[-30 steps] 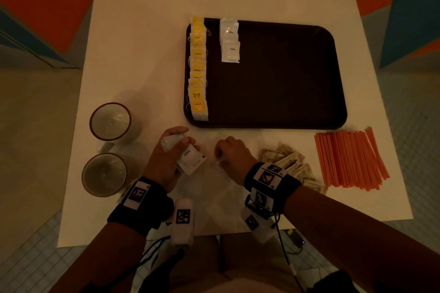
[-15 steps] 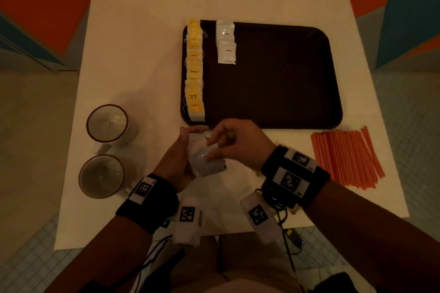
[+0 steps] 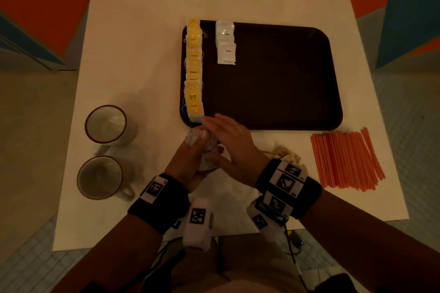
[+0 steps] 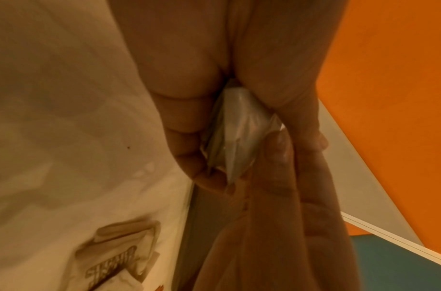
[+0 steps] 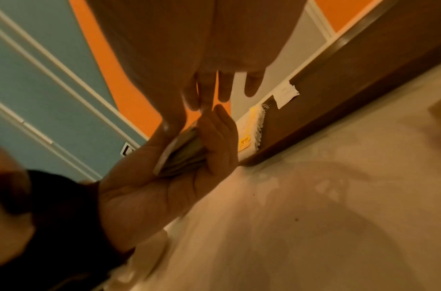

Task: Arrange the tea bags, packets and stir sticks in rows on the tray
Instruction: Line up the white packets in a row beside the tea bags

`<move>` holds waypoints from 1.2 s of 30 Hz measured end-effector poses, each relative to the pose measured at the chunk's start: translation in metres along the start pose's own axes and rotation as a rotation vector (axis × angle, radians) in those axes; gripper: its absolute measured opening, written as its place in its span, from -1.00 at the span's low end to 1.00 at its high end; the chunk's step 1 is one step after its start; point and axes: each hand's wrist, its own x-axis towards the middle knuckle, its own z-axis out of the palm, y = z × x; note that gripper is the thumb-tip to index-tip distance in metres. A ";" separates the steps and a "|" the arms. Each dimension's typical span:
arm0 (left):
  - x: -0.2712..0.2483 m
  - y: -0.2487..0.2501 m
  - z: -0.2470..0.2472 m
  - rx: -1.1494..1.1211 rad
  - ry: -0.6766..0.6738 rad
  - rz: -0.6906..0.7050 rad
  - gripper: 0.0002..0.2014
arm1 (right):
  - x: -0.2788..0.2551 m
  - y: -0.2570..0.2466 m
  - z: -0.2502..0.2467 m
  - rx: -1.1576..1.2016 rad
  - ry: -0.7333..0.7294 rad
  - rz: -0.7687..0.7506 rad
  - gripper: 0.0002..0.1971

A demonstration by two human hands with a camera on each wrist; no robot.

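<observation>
A stack of white packets (image 3: 205,150) is clasped in the grip of the left hand (image 3: 190,159), fingers curled round it, just off the tray's (image 3: 273,78) 7 o'clock corner, above the counter (image 3: 147,43). The right hand (image 3: 234,147) is laid flat against the stack from 3 o'clock, fingers straight, its grip released. On the tray, yellow tea bags (image 3: 194,69) are ranged along the 9 o'clock rim, with two coffee packets (image 3: 225,43) beside them near 11 o'clock. Orange stir sticks (image 3: 345,158) lie at the tray's 5 o'clock.
</observation>
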 end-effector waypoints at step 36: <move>0.020 0.012 0.018 0.136 -0.086 0.160 -0.54 | 0.002 0.016 -0.030 0.227 -0.074 0.082 -0.11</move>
